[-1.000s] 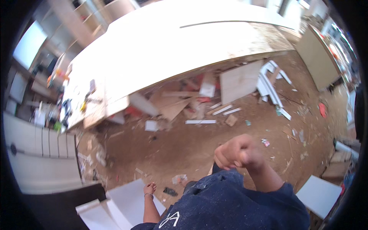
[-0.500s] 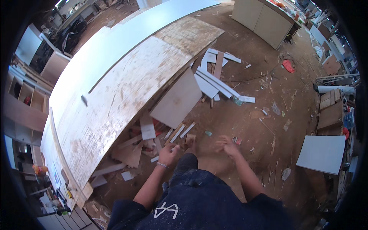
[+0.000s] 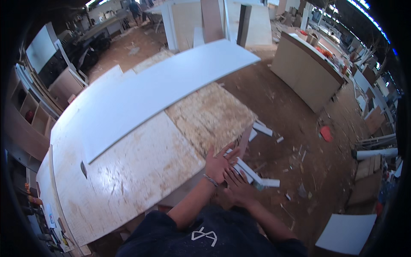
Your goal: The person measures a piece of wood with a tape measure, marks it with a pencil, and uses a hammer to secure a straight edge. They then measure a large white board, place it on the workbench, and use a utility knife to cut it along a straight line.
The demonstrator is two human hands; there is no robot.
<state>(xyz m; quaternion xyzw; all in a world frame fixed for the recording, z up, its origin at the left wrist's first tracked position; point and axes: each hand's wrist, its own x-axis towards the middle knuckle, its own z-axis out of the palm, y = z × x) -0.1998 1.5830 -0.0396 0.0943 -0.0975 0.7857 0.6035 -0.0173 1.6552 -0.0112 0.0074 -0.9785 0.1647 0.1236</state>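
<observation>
My left hand (image 3: 217, 166), with a bracelet at the wrist, is raised by the near edge of the worktable (image 3: 137, 182). Its fingers are spread and hold nothing. Just below and to its right is my right hand (image 3: 239, 188), fingers stretched out and also holding nothing. The two hands overlap in the picture, and the right fingertips seem to meet the left palm. A long white panel (image 3: 171, 92) lies across the far part of the scuffed tabletop. Beyond my hands, white strips (image 3: 252, 171) lie low beside the table.
A cabinet-like unit (image 3: 306, 73) stands at the far right. Nearer on the right lie a red scrap (image 3: 326, 133) and a white square board (image 3: 347, 233). Boards (image 3: 212, 21) lean upright at the back. A thin wooden strip (image 3: 53, 184) runs along the table's left end.
My view has tilted up and moved forward along the table. Both hands, apart and lower before, have come together near the table's edge. The white panel now shows in full.
</observation>
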